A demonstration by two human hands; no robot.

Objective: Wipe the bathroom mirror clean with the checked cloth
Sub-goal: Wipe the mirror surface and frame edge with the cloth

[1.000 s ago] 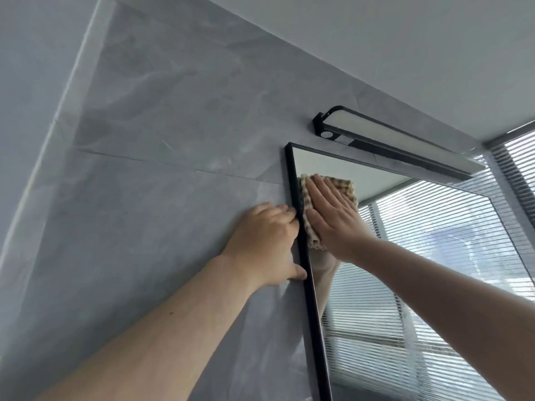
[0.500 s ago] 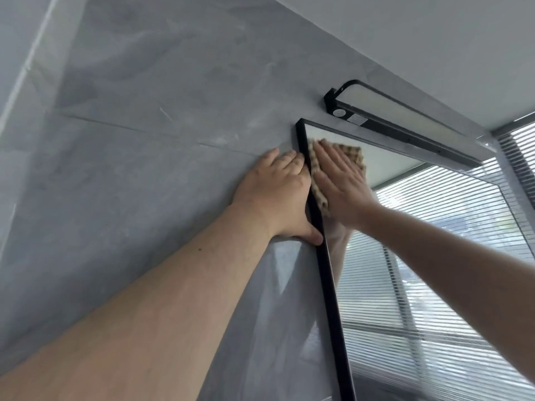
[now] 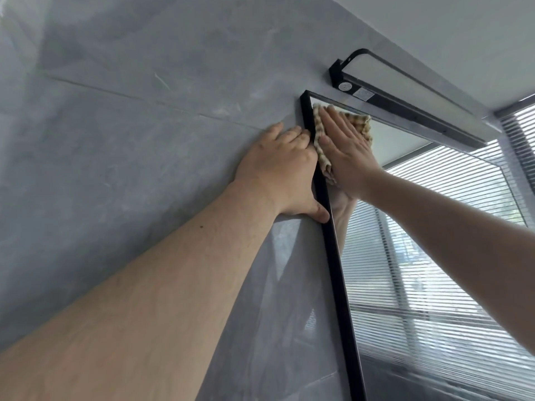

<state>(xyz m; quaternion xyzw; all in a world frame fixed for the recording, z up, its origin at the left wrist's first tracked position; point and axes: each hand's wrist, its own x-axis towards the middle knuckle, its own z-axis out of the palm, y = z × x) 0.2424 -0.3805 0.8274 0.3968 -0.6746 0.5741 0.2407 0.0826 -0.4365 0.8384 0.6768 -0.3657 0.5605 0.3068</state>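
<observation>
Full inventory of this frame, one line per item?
checked cloth: 1, beige and brown check, flat on the glass in the mirror's top left corner, under the right hand
mirror: 1, black frame, on the wall, reflecting window blinds
wall light: 1, black housing with a pale panel, just above the mirror's top edge
wall: 1, grey marbled tile, left of the mirror
ceiling: 1, white, top right
window blinds: 1 set, pale slats, far right edge
left hand: 1, flat on the wall, thumb against the mirror frame
right hand: 1, straight fingers pressing the cloth on the glass
</observation>
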